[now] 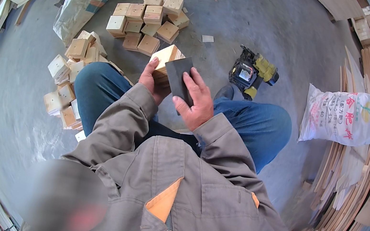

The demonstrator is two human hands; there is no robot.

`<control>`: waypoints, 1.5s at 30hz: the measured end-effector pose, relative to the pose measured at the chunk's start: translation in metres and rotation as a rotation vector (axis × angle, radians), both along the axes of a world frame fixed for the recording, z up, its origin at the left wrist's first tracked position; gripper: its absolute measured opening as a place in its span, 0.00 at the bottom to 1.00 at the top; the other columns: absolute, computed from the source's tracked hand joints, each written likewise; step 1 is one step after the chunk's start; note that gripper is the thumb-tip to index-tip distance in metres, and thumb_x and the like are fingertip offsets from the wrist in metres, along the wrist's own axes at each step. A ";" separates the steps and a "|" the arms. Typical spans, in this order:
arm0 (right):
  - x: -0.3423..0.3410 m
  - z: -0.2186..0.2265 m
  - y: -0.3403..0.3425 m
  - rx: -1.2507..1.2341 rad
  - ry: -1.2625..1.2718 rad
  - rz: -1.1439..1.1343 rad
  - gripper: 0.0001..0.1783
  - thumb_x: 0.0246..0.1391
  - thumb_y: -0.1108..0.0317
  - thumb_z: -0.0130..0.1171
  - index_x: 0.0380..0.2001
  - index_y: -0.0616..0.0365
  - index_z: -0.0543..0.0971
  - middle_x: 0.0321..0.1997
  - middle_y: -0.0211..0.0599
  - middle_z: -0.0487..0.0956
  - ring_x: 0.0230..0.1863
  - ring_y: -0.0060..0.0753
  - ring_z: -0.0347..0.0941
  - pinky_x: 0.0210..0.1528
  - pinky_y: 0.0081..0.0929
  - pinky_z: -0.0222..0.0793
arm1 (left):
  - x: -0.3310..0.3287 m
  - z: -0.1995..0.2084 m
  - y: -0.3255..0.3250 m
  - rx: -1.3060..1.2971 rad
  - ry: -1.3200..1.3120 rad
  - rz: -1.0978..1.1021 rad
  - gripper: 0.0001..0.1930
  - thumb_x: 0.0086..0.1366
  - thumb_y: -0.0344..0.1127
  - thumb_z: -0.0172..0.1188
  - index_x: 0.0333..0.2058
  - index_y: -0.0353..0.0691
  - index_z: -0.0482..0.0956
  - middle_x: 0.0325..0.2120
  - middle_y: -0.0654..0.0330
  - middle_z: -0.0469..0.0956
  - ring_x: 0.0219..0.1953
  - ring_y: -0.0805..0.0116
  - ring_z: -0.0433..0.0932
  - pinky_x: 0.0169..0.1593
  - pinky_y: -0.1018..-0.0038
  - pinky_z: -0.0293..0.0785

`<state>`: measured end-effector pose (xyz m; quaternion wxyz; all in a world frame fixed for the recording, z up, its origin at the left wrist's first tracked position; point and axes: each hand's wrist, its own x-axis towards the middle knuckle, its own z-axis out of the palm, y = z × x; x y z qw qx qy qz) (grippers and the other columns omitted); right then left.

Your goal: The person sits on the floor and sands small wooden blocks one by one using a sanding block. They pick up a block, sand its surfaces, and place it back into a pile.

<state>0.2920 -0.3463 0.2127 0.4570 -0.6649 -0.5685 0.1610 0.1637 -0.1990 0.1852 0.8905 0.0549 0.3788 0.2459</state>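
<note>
The left hand (152, 79) curls its fingers around a block (167, 55); the right hand (201, 100), fingers half-spread, grips a slab (178, 76) alongside. Other blocks (133, 27) crowd the floor (233, 12).

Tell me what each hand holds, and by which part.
The left hand holds a wooden block by its left side; the right hand, a dark flat pad by its right side.

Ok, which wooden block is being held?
The pale, layered, boxy wooden block in the left hand, partly hidden behind the dark rectangular pad; the other blocks are piled up, untouched by either hand.
</note>
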 end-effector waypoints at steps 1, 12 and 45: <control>-0.005 0.003 0.000 0.001 0.002 -0.002 0.38 0.53 0.63 0.67 0.66 0.62 0.70 0.73 0.60 0.63 0.67 0.60 0.66 0.69 0.44 0.61 | 0.000 -0.001 0.001 0.005 0.018 0.001 0.36 0.65 0.57 0.61 0.64 0.40 0.66 0.58 0.48 0.73 0.61 0.50 0.73 0.67 0.51 0.67; 0.022 -0.027 0.026 -0.082 0.141 -0.260 0.36 0.58 0.59 0.62 0.64 0.69 0.69 0.69 0.68 0.66 0.70 0.64 0.63 0.72 0.42 0.59 | 0.009 -0.005 -0.019 0.080 0.159 -0.134 0.34 0.66 0.57 0.59 0.63 0.42 0.68 0.55 0.51 0.76 0.57 0.51 0.76 0.62 0.50 0.71; -0.008 0.001 0.011 -0.002 0.026 -0.058 0.35 0.59 0.61 0.62 0.65 0.68 0.69 0.69 0.66 0.66 0.66 0.63 0.68 0.67 0.45 0.63 | 0.012 -0.021 -0.001 0.040 0.101 0.014 0.31 0.68 0.58 0.55 0.59 0.39 0.74 0.53 0.50 0.79 0.56 0.50 0.78 0.65 0.53 0.72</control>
